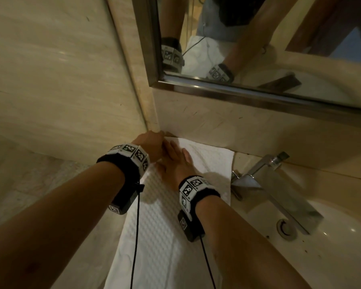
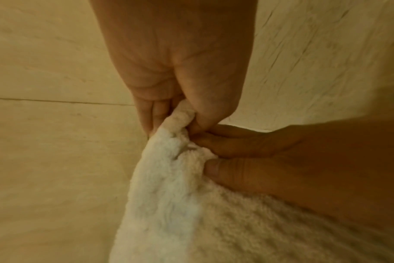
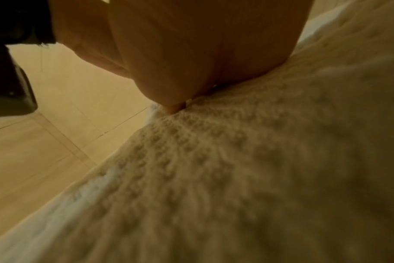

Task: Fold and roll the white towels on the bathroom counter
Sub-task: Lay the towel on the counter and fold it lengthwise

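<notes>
A white waffle-textured towel (image 1: pixel 154 226) lies lengthwise on the beige counter (image 1: pixel 265 259), running from the near edge to the back wall. My left hand (image 1: pixel 161 139) is at its far left corner, in the angle of the two walls. In the left wrist view the left hand (image 2: pixel 180 115) pinches that towel (image 2: pixel 169 195) corner between thumb and fingers. My right hand (image 1: pixel 175 161) lies flat on the towel just beside it, and its fingers (image 2: pixel 236 151) press the cloth down. The right wrist view shows only the right palm (image 3: pixel 191 67) on the towel (image 3: pixel 236 169).
A chrome faucet (image 1: pixel 265 180) stands right of the towel, over the white sink basin (image 1: pixel 342 236). A mirror (image 1: pixel 258 38) hangs above the backsplash (image 1: pixel 238 126). A tiled wall (image 1: pixel 50 80) closes the left side.
</notes>
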